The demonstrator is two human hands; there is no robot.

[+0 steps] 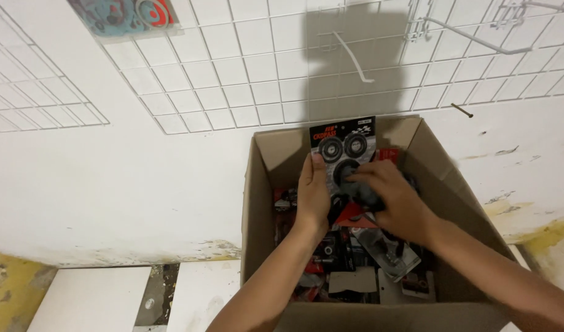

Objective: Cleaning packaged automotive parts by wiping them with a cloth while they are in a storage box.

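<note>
While both arms reach down into the open cardboard box (257,203), the left hand (314,193) grips the left edge of a black blister card (343,144), its thumb pressed on the card's front and its fingers wrapped behind. That card stands nearly upright above and just past the left hand, its top rising over the box's far rim, and it carries dark ring-shaped parts under clear plastic. Over the card's lower right part lies the right hand (392,197), fingers curled together onto one of the dark rings; whether they pinch it or only press on it cannot be told. Both hands are close, almost touching, with the card between them. Below the wrists, nearer the person, the box holds a jumble of other packaged parts (380,258) in black, red and clear wrapping. Beyond the hands, a white wire grid panel (245,67) hangs on the white wall, with a metal hook (472,37) up to the right.
</note>
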